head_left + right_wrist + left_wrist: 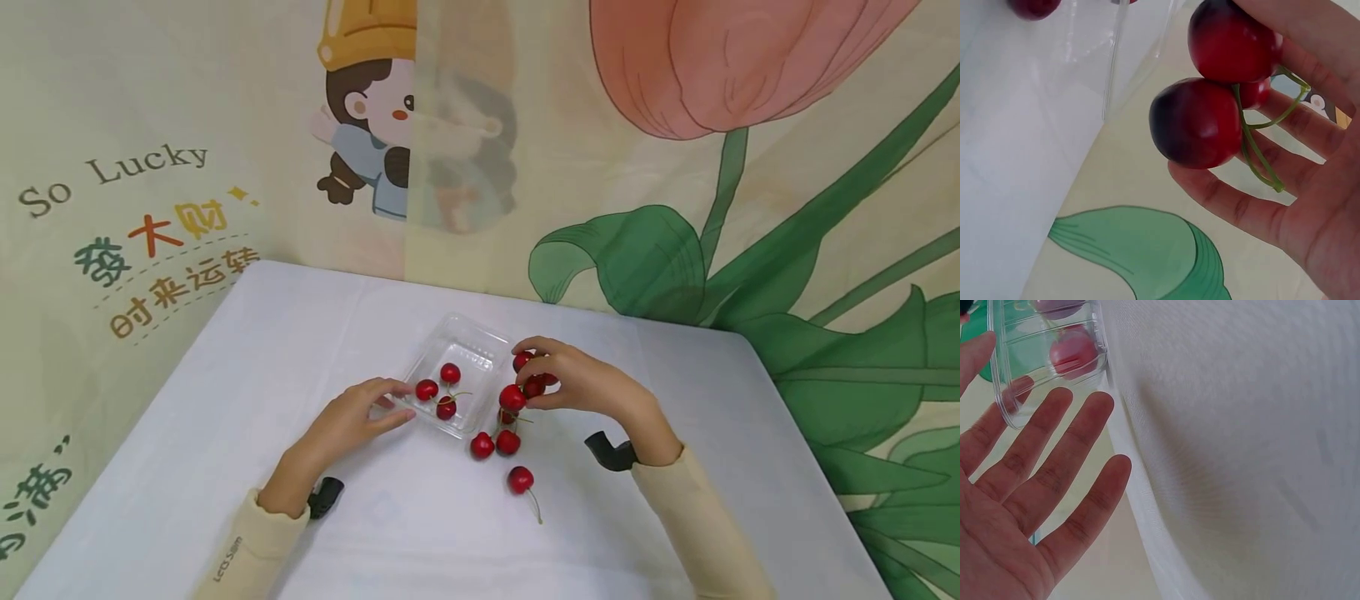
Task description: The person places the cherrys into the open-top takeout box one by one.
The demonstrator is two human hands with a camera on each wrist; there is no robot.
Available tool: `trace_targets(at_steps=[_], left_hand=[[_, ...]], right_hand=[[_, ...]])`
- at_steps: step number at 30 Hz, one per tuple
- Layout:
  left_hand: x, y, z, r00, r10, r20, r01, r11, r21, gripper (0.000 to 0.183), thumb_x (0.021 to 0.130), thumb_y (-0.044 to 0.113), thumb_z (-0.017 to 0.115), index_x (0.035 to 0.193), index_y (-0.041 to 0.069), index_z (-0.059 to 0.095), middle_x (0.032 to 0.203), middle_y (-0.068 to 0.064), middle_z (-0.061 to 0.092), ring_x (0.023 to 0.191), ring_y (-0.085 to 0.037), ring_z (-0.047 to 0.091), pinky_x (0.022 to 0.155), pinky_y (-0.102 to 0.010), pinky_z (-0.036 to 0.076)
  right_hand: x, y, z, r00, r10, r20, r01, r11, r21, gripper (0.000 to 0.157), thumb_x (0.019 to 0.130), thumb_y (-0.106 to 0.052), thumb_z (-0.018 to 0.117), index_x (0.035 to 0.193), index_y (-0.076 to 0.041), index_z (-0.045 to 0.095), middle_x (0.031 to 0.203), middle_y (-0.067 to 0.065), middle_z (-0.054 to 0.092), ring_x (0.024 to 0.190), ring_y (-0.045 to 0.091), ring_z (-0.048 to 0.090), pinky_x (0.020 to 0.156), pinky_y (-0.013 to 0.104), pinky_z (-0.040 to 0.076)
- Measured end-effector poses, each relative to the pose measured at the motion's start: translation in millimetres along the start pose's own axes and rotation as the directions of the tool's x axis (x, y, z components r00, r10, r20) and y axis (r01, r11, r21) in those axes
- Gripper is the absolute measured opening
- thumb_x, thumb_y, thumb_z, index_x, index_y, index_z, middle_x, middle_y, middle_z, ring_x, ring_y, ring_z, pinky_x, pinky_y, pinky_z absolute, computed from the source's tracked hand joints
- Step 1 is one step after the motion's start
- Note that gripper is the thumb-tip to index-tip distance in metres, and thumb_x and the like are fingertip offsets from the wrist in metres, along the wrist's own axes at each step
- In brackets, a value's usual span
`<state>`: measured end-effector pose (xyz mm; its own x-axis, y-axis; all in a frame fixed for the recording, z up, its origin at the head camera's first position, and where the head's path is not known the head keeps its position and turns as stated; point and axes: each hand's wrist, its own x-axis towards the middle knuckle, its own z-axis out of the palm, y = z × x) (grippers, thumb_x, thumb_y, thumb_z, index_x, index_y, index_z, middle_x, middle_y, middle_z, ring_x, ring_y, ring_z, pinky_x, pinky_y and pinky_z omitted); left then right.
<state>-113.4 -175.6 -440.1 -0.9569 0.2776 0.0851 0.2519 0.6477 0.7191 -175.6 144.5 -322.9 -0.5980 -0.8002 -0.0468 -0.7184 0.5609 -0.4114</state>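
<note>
White tabletop (420,525), right hand (581,379) curled, holding cherries (1197,124)

smooth, glossy cherries (1197,125); shiny clear plastic box (472,357); matt woven tablecloth (405,517).

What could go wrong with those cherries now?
The right hand holds several cherries at once, so one might slip and drop. Their green stems cross, so they could tangle. The clear tray might slide if bumped: the fingers of the left hand are spread, not curled round it.

White-covered table (450,542), pale printed backdrop (277,75), pink tulip (735,58), green leaves (652,258), yellow-hatted cartoon figure (381,125); "So Lucky" lettering (112,173)
</note>
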Motion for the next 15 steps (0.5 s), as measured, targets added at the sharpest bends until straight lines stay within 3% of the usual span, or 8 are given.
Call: trace_targets(at_steps=[15], left_hand=[[-0.8, -1.9, 1.0, 1.000, 0.004, 0.003, -0.004, 1.000, 0.002, 0.039, 0.090, 0.029, 0.072, 0.123, 0.010, 0.064, 0.123, -0.006, 0.065, 0.101, -0.023, 0.065, 0.087, -0.046, 0.053]], right_hand=[[42.3, 4.5, 3.6, 1.000, -0.023, 0.022, 0.021, 0.998, 0.058, 0.019, 0.081, -0.009, 0.080, 0.099, -0.008, 0.073, 0.129, 0.015, 0.054, 0.106, 0.025, 0.058, 0.084, 0.028, 0.055]])
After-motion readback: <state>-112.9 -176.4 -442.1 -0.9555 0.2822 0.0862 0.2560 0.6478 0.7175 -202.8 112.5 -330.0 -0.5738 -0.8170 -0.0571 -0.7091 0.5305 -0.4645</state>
